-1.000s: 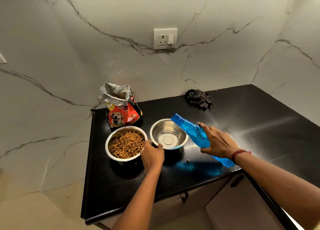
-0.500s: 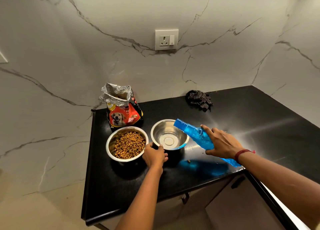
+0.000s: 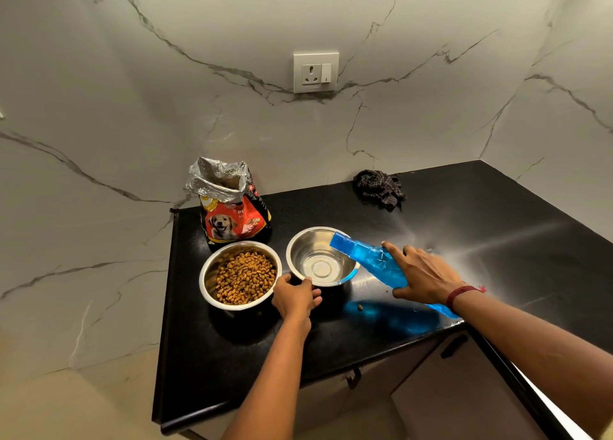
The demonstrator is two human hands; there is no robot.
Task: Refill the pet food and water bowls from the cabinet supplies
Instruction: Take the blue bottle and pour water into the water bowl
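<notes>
Right hand (image 3: 426,274) wrapping translucent blue plastic water bottle (image 3: 374,260) round its middle, fingers closed over top, tipping it neck-down; blue mouth sitting over far-right rim of empty round steel bowl (image 3: 321,257), likely so water lands inside.

Left hand (image 3: 295,298) curling over that bowl's near rim, fingers closed on edge, probably bracing it against sliding on glossy black countertop (image 3: 497,234).

Bottle running diagonally, base trailing behind right wrist.

Second steel bowl of brown kibble (image 3: 242,275) lying just left, already filled.

No water visibly flowing.
</notes>
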